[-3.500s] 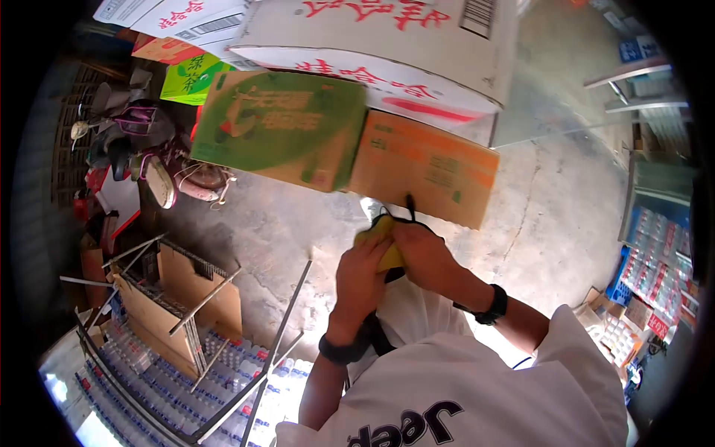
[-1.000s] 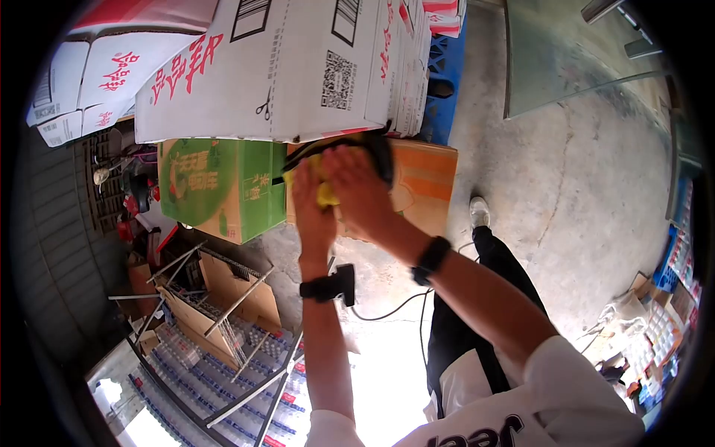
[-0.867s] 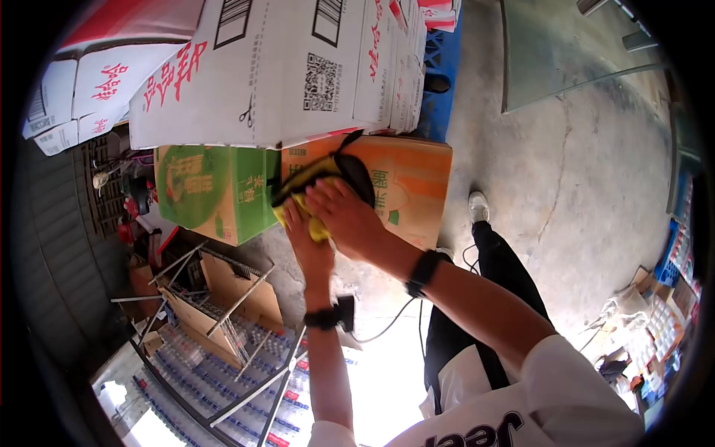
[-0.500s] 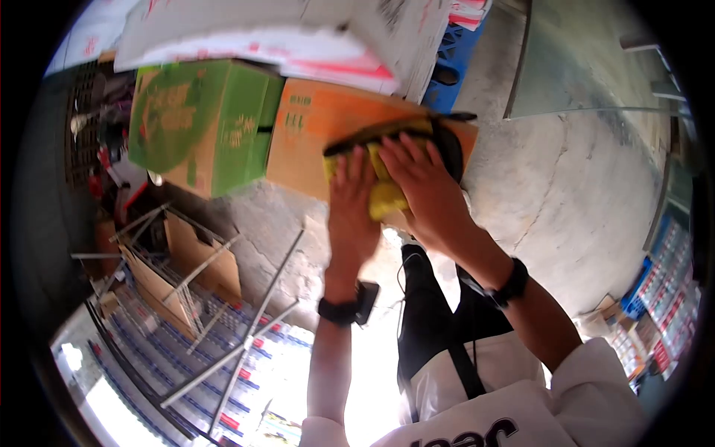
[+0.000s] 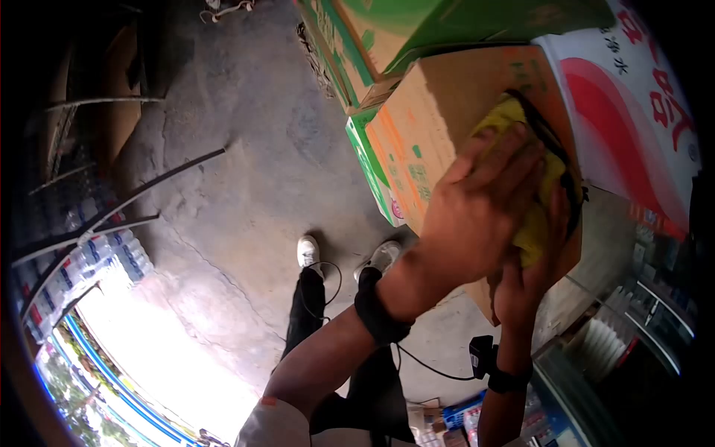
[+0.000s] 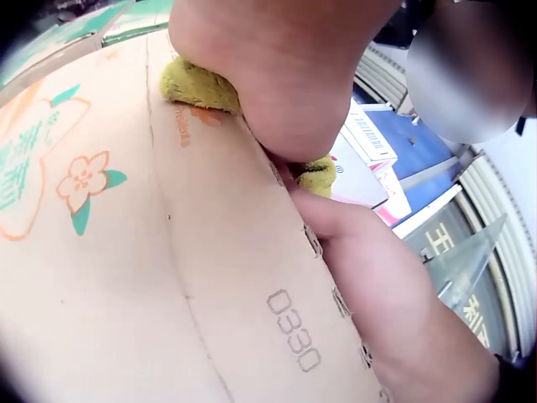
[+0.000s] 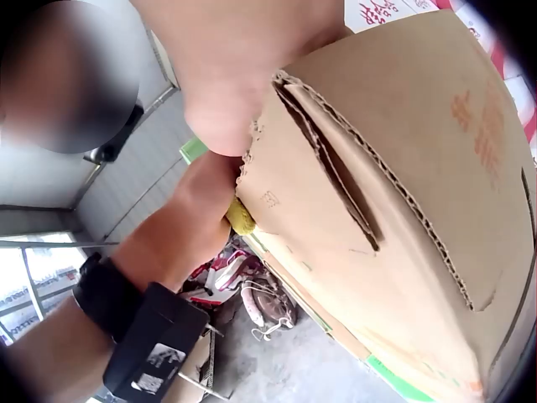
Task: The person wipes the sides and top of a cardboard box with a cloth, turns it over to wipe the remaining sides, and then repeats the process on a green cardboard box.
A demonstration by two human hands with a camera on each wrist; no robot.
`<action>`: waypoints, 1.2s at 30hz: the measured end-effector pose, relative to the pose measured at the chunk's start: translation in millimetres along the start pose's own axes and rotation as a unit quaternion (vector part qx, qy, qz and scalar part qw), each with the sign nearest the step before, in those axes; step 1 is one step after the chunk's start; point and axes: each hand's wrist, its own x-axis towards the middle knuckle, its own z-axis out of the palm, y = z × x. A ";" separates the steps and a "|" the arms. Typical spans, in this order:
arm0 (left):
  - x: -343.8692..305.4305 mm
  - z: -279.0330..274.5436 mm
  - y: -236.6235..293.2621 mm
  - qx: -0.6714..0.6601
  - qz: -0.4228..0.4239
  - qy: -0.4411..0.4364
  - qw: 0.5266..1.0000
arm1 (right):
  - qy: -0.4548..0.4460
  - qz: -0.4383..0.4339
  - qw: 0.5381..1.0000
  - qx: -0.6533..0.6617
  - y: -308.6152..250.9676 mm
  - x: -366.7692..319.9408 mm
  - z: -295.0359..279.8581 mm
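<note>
Firstly, from left to right, we see two white shoes (image 5: 307, 252) on the floor, green-printed cartons (image 5: 514, 18), whose number we cannot tell surely, and one orange-printed brown carton (image 5: 410, 130). On this carton our left hand (image 5: 477, 216) presses with slightly bent fingers, and our right hand (image 5: 529, 276) lies just beside it with longer, straighter fingers, probably so that the one yellow cloth with black edging (image 5: 500, 115) stays flat against the cardboard. Further right is one white-and-red carton (image 5: 625, 97), near the cloth.
</note>
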 end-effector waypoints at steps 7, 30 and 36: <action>-16.8 12.7 0.3 -0.034 0.014 0.119 0.992 | -0.010 0.135 0.987 0.083 3.3 -20.2 -4.8; -14.9 23.3 -9.5 -0.055 0.031 0.339 0.939 | 0.098 -0.059 0.989 0.091 -4.0 -35.5 -14.4; -121.5 -71.0 -119.4 0.055 -0.023 0.501 0.864 | 0.268 -0.142 0.952 0.043 80.2 -92.2 17.3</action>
